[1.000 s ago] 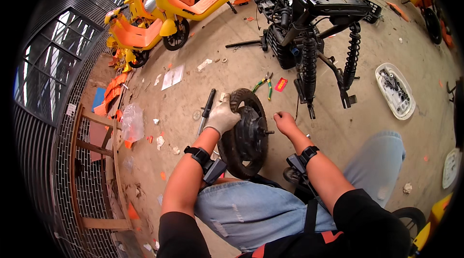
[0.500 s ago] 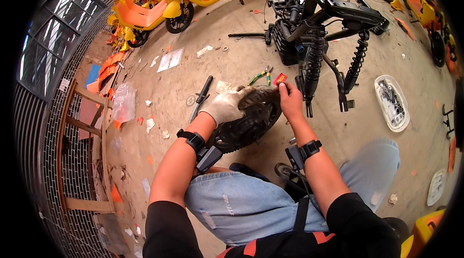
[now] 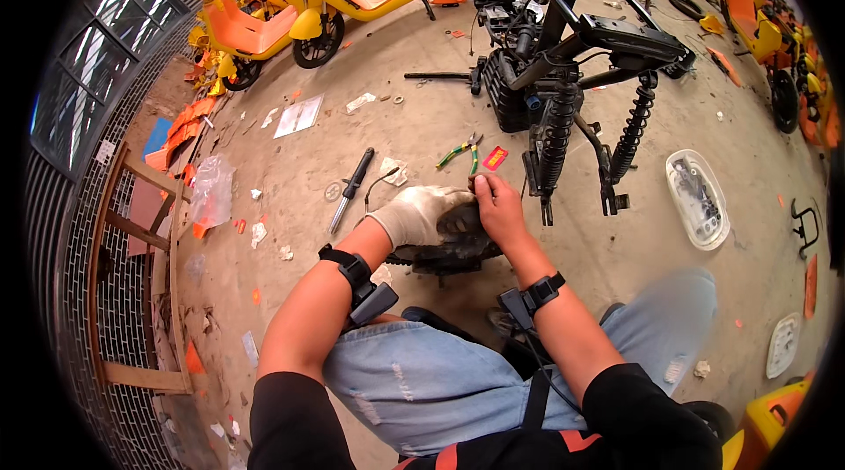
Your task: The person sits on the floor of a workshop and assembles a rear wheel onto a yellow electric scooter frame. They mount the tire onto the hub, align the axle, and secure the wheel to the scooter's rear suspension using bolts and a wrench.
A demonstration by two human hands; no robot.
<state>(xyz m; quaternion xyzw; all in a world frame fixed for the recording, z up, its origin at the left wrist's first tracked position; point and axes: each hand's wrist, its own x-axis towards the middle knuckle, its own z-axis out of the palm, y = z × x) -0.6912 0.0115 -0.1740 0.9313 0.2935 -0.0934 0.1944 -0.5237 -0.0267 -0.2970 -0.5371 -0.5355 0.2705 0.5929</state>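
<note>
While the person sits on the concrete floor [image 3: 264, 294] with denim-clad knees drawn up, a small black wheel [image 3: 453, 250] with a dark rubber tyre stands just past the knees, between the two hands. To its left lie a clear plastic bag [image 3: 211, 193] and a black-handled tool [image 3: 352, 188], well apart from the wheel. The left hand [image 3: 418, 213], in a dirty whitish work glove, is clamped over the top of the tyre. Just beyond the hands lie green-handled pliers [image 3: 462, 151] and a small red tag [image 3: 495, 157]. The bare right hand [image 3: 497, 206] presses on the tyre's upper right edge, fingers curled over it. Further right stands a stripped black scooter frame [image 3: 581, 56] with coil shock absorbers, then a white oval tray [image 3: 695, 197] of small parts. Both hands cover the wheel's top, and its lower half is hidden behind the knees, so the hub cannot be made out. Whether the right fingers pinch anything small is not clear.
</note>
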